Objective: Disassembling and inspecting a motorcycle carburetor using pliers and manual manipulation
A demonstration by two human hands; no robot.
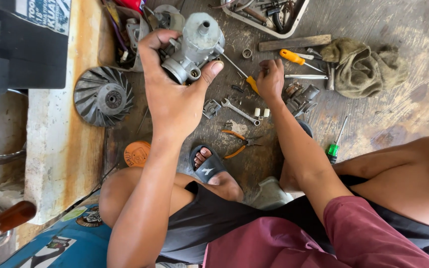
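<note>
While my left hand (175, 94) grips the grey metal carburetor (194, 44) up off the floor, fingers curled over its top and thumb pressed against the lower end near the round port, my right hand (270, 82) is down low on the concrete floor (403, 114), fingertips closing on the yellow-handled screwdriver (239, 73). That tool is what matters here: its long axis runs on a slant, the metal shaft pointing up and to the left so that its tip lies just beside the carburetor body, the yellow handle lying down and right, touching my right fingers. So the right hand is much the nearer one to the handle, and the carburetor sits to its left and above it. Whether my right fingers have fully closed round the handle I cannot tell; they are bent and partly hide it. Just below lie a small open-ended wrench (239, 111) and orange-handled pliers (239, 141), near my sandalled foot (212, 168). An orange-handled screwdriver (296, 58) and a crumpled rag (363, 67) lie to the right, well apart from my left hand.
</note>
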